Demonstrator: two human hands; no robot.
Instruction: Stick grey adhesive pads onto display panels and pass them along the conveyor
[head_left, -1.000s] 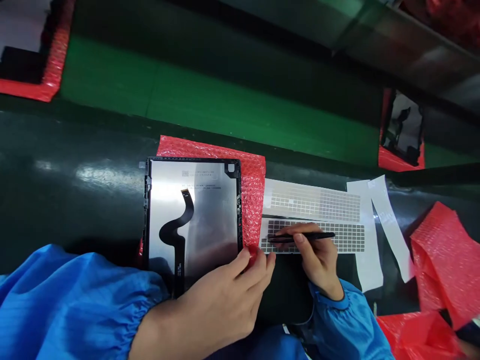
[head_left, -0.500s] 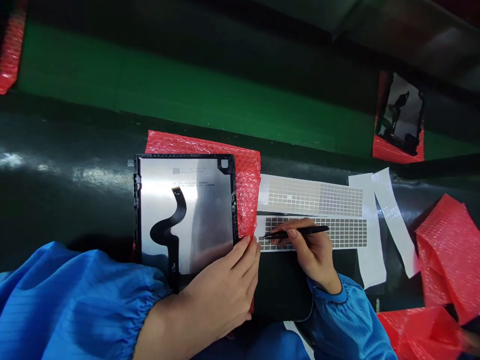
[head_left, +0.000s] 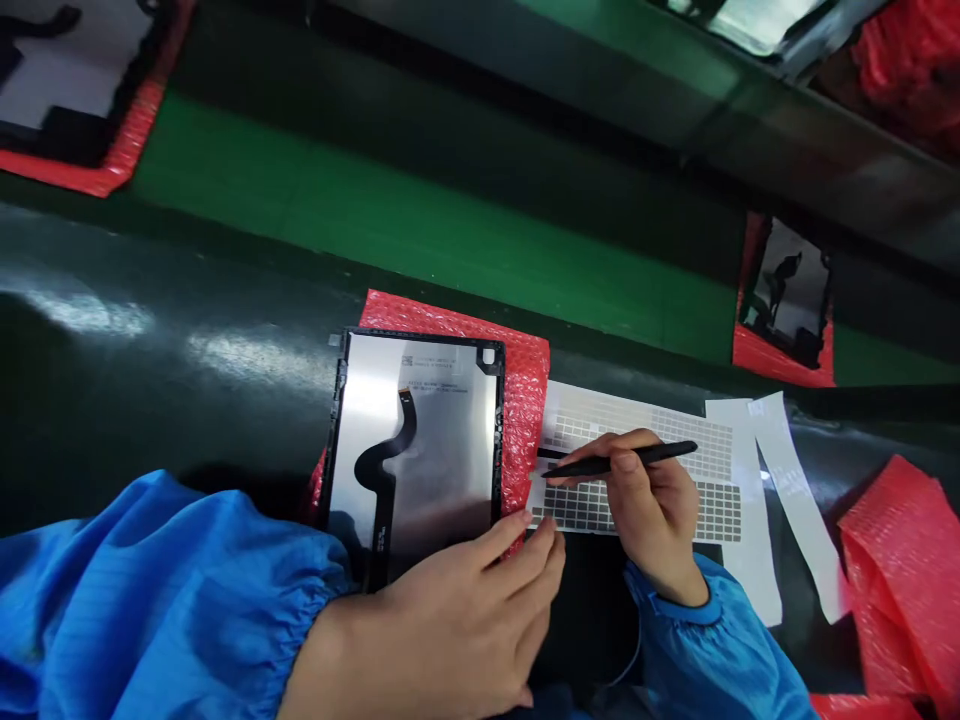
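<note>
A tablet panel (head_left: 442, 440) lies back side up, silver with a black flex cable, on a red bubble-wrap sheet (head_left: 525, 400). My left hand (head_left: 457, 620) rests flat with fingers stretched out, fingertips on the panel's lower right corner and the edge of the sticker sheet. My right hand (head_left: 652, 510) is closed on black tweezers (head_left: 619, 462), whose tip touches the left end of the lower sheet of small grey stickers (head_left: 720, 505). A second, paler sticker sheet (head_left: 637, 420) lies just behind it.
White backing strips (head_left: 795, 490) lie right of the sheets. Crumpled red bubble wrap (head_left: 900, 560) sits at the right edge. More panels on red wrap ride the green conveyor belt (head_left: 420, 210): one at far left (head_left: 67, 70), one at right (head_left: 787, 290).
The view has shifted, so everything sits lower and further right. The tweezers' tip stays at the left end of the sticker sheets, slightly higher. My left hand still lies at the panel's corner.
</note>
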